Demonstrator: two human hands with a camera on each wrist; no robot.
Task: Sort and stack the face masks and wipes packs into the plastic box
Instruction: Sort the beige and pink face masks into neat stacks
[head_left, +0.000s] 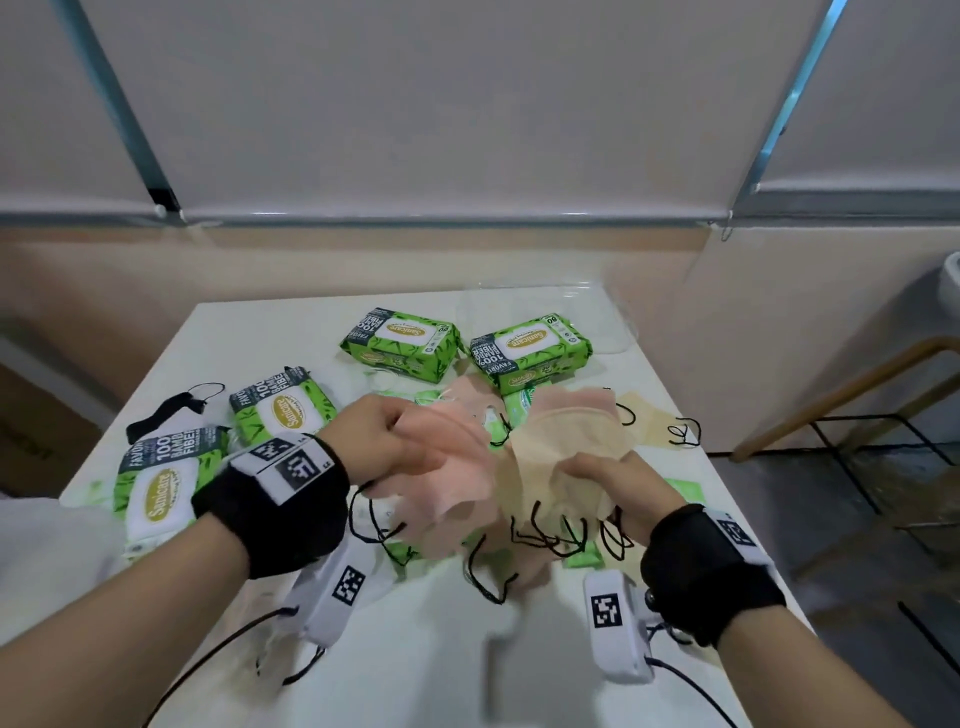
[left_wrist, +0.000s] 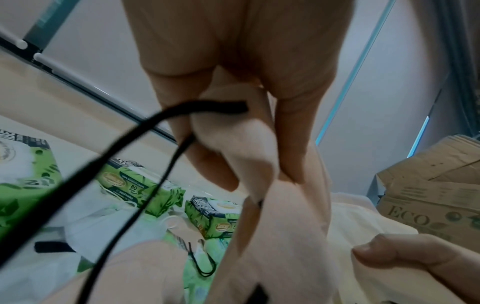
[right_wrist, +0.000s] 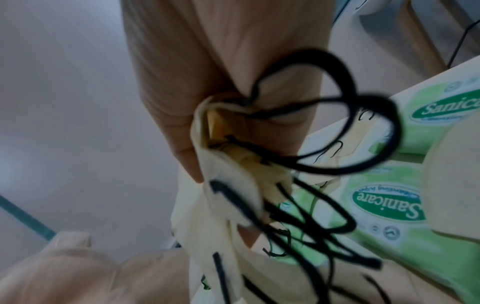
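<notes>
Only the head view takes in the whole white bench (head_left: 447, 649): four green wipes packs (head_left: 400, 343) lie spread across its far and left parts, a clear plastic box (head_left: 597, 317) sits at the far edge, faint against the bench, and a black mask (head_left: 171, 410) lies at the left. The left wrist view alone shows a brown cardboard carton (left_wrist: 428, 197) marked ECO off to the right. The right wrist view alone shows flat, paler Sanicare packs (right_wrist: 389, 205) lying under the masks.

The left hand (head_left: 400, 436) has its fingers curled, the grip closed on a bunch of pink masks (head_left: 447, 483), with a black ear loop (left_wrist: 124, 156) trailing from between finger and thumb. The right hand (head_left: 618, 483) is closed the same way on a bunch of cream masks (head_left: 561, 447), whose many black loops dangle tangled below. Both bunches are held up above the middle of the bench, side by side and touching
</notes>
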